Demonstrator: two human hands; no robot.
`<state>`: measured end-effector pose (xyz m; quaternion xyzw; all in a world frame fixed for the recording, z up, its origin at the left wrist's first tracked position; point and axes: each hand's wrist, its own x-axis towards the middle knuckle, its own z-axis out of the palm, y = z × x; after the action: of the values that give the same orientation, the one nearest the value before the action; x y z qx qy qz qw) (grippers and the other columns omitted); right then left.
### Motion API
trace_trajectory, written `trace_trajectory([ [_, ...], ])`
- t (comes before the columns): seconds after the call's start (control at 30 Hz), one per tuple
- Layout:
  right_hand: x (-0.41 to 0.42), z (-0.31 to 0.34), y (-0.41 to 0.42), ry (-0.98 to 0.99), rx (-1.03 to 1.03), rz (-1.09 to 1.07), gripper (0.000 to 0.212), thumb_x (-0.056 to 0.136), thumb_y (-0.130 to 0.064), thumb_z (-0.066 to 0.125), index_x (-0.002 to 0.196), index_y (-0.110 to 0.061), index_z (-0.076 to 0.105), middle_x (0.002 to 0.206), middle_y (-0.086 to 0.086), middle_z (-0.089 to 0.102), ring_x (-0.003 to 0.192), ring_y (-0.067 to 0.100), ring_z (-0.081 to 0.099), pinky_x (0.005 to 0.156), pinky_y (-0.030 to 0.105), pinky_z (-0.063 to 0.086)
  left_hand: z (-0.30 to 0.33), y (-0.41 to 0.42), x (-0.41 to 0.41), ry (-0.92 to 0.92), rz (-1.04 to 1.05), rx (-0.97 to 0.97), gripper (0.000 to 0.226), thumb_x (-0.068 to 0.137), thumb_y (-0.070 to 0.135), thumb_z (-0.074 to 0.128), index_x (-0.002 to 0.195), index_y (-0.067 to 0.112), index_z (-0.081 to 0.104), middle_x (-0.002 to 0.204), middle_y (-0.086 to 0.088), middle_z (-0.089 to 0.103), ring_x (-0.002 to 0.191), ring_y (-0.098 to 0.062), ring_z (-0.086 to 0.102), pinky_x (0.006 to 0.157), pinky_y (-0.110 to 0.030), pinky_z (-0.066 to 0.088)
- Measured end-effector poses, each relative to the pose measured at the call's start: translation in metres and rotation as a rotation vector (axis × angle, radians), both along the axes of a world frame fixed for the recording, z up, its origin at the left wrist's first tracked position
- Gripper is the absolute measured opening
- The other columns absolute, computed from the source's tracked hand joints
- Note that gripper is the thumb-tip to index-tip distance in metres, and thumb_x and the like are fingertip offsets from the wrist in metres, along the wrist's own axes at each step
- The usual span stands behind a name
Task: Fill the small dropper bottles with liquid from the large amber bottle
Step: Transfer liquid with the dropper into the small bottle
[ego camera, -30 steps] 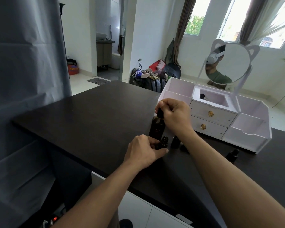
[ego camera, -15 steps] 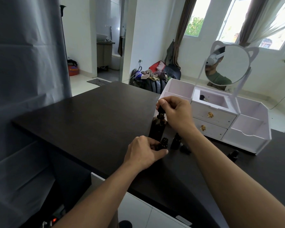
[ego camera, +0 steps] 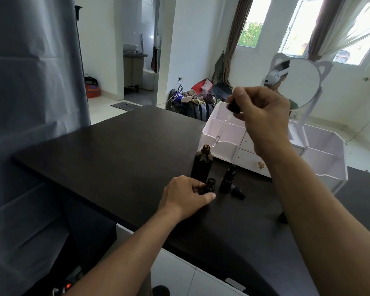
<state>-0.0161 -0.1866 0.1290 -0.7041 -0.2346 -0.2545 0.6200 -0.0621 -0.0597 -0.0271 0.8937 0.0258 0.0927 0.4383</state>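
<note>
Your large amber bottle (ego camera: 201, 165) stands upright and uncapped on the dark worktop (ego camera: 115, 150), well in from its near edge, its open neck bare. Above and to its right you hold its dropper (ego camera: 226, 122) tilted, black bulb up, the clear glass tube slanting down so its tip hangs just above the bottle's mouth. Just in front stands a small open dropper bottle (ego camera: 210, 185), upright. To its right a second small bottle (ego camera: 227, 180) stands capped with a black dropper top, and a loose dropper cap (ego camera: 238, 192) lies on its side beside it.
</note>
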Motion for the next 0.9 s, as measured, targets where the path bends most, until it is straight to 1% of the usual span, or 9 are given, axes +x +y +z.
trace_trajectory([
  [0.1,-0.004,-0.011,-0.005,0.054,-0.02,0.017,0.009,0.091,-0.02,0.067,0.083,-0.018,0.069,0.077,-0.002,0.073,0.071,0.011,0.073,0.069,0.023,0.058,-0.001,0.0,0.0,-0.003,-0.007,0.007,0.036,0.077,0.052,0.074,0.105,0.03,0.075,0.082,0.012,0.068,0.082,-0.005,0.064,0.076,-0.026,0.052],
  [0.2,-0.006,-0.025,-0.008,0.088,-0.035,0.032,0.01,0.09,-0.019,0.069,0.08,-0.02,0.071,0.077,0.002,0.074,0.072,0.016,0.073,0.07,0.026,0.058,0.0,0.0,0.001,0.004,0.007,0.01,0.039,0.076,0.052,0.075,0.108,0.029,0.074,0.088,0.011,0.069,0.087,-0.007,0.064,0.078,-0.026,0.052],
  [0.3,-0.007,-0.037,-0.009,0.12,-0.037,0.032,0.009,0.09,-0.019,0.068,0.082,-0.018,0.071,0.079,0.006,0.074,0.072,0.016,0.073,0.07,0.025,0.057,0.0,-0.001,0.001,0.017,0.018,0.018,0.039,0.076,0.052,0.075,0.109,0.03,0.074,0.087,0.011,0.069,0.085,-0.006,0.063,0.077,-0.025,0.051],
  [0.4,-0.008,-0.043,-0.009,0.125,-0.079,0.022,0.008,0.09,-0.02,0.068,0.083,-0.018,0.071,0.079,0.003,0.074,0.072,0.014,0.073,0.069,0.024,0.058,0.0,-0.001,0.002,0.024,0.018,0.019,0.039,0.077,0.052,0.075,0.11,0.03,0.073,0.088,0.011,0.068,0.086,-0.006,0.063,0.077,-0.025,0.051],
  [0.5,-0.009,-0.048,-0.008,0.132,-0.09,0.034,0.008,0.09,-0.018,0.068,0.082,-0.019,0.07,0.078,0.001,0.074,0.072,0.014,0.073,0.07,0.024,0.059,0.0,-0.002,0.002,0.017,0.016,0.019,0.039,0.078,0.051,0.074,0.11,0.03,0.073,0.085,0.012,0.066,0.084,-0.004,0.062,0.076,-0.024,0.052],
  [0.63,-0.007,-0.058,-0.007,0.141,-0.104,0.039,0.011,0.09,-0.018,0.069,0.08,-0.021,0.072,0.075,0.0,0.074,0.074,0.017,0.073,0.074,0.032,0.06,-0.001,-0.001,0.002,0.016,0.016,0.025,0.04,0.078,0.052,0.074,0.111,0.03,0.072,0.081,0.014,0.063,0.083,-0.004,0.061,0.073,-0.022,0.049],
  [0.73,-0.007,-0.063,-0.008,0.163,-0.108,0.039,0.011,0.089,-0.016,0.069,0.079,-0.015,0.072,0.076,0.003,0.075,0.071,0.016,0.072,0.074,0.033,0.061,-0.001,-0.001,0.001,0.015,0.022,0.013,0.04,0.077,0.053,0.075,0.111,0.031,0.073,0.079,0.014,0.062,0.082,-0.005,0.062,0.07,-0.022,0.047],
  [0.9,-0.008,-0.064,-0.008,0.145,-0.138,0.031,0.015,0.088,-0.016,0.07,0.073,-0.017,0.071,0.078,0.011,0.074,0.078,0.03,0.072,0.078,0.049,0.059,-0.001,-0.001,0.001,0.011,0.011,0.007,0.039,0.078,0.052,0.075,0.11,0.03,0.073,0.078,0.014,0.062,0.081,-0.005,0.062,0.071,-0.023,0.049],
])
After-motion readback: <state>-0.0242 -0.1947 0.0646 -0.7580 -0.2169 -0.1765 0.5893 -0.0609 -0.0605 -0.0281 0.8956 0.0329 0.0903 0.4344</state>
